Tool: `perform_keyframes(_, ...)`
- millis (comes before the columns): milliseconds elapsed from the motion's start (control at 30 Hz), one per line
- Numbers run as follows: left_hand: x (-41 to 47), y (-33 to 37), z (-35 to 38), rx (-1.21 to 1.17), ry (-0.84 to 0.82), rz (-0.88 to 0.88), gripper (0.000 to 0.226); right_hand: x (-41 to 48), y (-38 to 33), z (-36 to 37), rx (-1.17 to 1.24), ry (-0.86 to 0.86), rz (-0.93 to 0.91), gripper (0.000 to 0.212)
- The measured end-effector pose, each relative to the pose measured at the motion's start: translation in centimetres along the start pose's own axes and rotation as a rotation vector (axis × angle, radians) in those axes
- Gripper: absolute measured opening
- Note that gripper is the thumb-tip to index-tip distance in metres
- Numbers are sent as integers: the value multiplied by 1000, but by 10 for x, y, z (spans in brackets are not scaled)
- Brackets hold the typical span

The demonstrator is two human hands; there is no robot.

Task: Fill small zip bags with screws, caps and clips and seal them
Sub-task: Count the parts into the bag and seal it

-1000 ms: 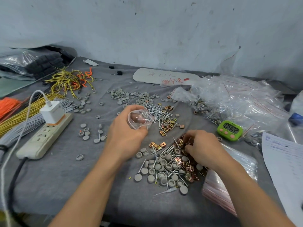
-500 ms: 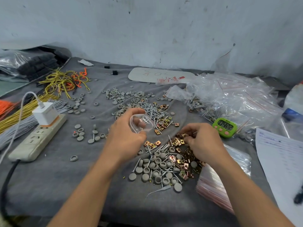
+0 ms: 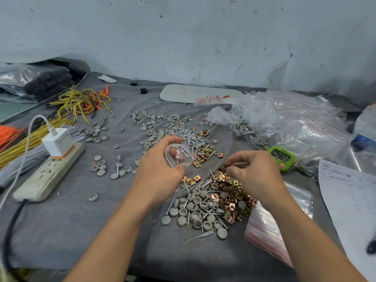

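Observation:
My left hand [image 3: 160,169] holds a small clear zip bag [image 3: 179,154] with its mouth spread open, thumb and fingers curled round it. My right hand [image 3: 254,171] hovers just right of the bag, fingers pinched on small metal pieces; what exactly they hold is partly hidden. Below both hands lies a mixed pile: brass-coloured clips [image 3: 230,198], grey round caps [image 3: 193,210] and silver screws [image 3: 200,185]. A second heap of screws [image 3: 191,136] and caps [image 3: 146,121] lies farther back.
A stack of empty zip bags [image 3: 270,228] lies at the right. Filled bags [image 3: 284,123] pile up at the back right beside a green timer [image 3: 281,157]. A power strip with charger [image 3: 50,169] and wire bundles [image 3: 79,100] sit on the left. A paper sheet [image 3: 352,196] lies far right.
My right hand has risen off the clip pile and moved toward the open bag. My left hand still holds the bag, slightly lower in view.

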State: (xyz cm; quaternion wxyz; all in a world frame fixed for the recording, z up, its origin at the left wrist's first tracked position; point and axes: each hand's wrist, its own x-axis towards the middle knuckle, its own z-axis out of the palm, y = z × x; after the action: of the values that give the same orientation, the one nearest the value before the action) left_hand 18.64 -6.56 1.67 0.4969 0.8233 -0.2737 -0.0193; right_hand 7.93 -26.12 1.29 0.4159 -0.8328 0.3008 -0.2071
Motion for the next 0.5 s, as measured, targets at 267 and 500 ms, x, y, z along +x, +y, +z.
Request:
perform_keyframes(267, 0, -3, -4, -19, -11, -14, 67, 7, 7, 3, -38, -74, 9, 30)
perform_keyframes(500, 0, -2, -5, 1, -10, -14, 67, 5, 4, -1, 117, -40, 27, 24)
